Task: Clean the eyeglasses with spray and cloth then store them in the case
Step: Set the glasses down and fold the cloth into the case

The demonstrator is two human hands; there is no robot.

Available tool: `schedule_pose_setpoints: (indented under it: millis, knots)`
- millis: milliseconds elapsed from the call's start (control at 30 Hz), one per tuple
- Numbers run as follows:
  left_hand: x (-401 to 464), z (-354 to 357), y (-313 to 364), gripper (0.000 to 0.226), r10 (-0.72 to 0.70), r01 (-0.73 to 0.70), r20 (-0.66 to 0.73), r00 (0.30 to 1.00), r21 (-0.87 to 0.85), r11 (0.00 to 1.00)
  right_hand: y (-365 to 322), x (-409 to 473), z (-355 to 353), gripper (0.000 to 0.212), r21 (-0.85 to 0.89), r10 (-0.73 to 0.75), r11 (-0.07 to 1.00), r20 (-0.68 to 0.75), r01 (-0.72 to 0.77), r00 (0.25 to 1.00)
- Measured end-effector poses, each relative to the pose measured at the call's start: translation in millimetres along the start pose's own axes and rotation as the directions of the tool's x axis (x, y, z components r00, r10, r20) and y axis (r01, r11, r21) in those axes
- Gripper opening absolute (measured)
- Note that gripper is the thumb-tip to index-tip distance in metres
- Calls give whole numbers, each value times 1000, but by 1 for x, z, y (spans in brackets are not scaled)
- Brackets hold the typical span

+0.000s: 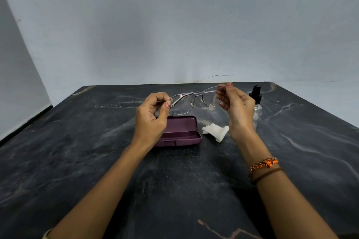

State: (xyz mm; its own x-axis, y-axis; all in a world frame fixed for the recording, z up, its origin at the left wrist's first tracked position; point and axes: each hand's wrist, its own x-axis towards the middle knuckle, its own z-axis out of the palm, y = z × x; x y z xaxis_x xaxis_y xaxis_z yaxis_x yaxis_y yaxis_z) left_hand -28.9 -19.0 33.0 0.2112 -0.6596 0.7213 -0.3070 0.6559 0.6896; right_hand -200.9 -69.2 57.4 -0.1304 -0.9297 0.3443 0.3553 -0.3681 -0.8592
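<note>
Both of our hands hold the eyeglasses [196,100] in the air: our left hand [150,117] pinches the left end of the frame between thumb and curled fingers, and our right hand [236,105] pinches the right end the same way, so each grip is pressed together on thin metal and neither is spread. We hold the glasses above and just behind the case [179,132], their long axis running side to side and rising a little toward our right hand. That axis nearly matches the length of the case, and we judge that the coming move turns on this: the frame can go almost straight down and toward us into the tray. Our left hand is the nearer one to the case, partly covering its left end. Thin silver wire rims hold clear lenses, with small nose pads at the bridge; one temple looks folded across behind the lenses. With its lid raised, the purple case lies on the dark marbled surface [97,161]. Right of the case lies the crumpled white cloth [216,131], and farther right, behind our right hand, stands the spray bottle [256,101].
</note>
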Motion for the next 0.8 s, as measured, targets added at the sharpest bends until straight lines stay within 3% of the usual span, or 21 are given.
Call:
schedule_pose_setpoints:
  millis: [533, 800]
  knots:
    - [3, -3, -2, 30, -47, 44, -99, 994, -30, 999, 5, -3, 4, 17, 32, -5, 999, 45, 4, 999]
    - [4, 5, -3, 26, -275, 163, -253, 927, -389, 907, 7, -3, 6, 14, 58, -14, 998, 52, 11, 999]
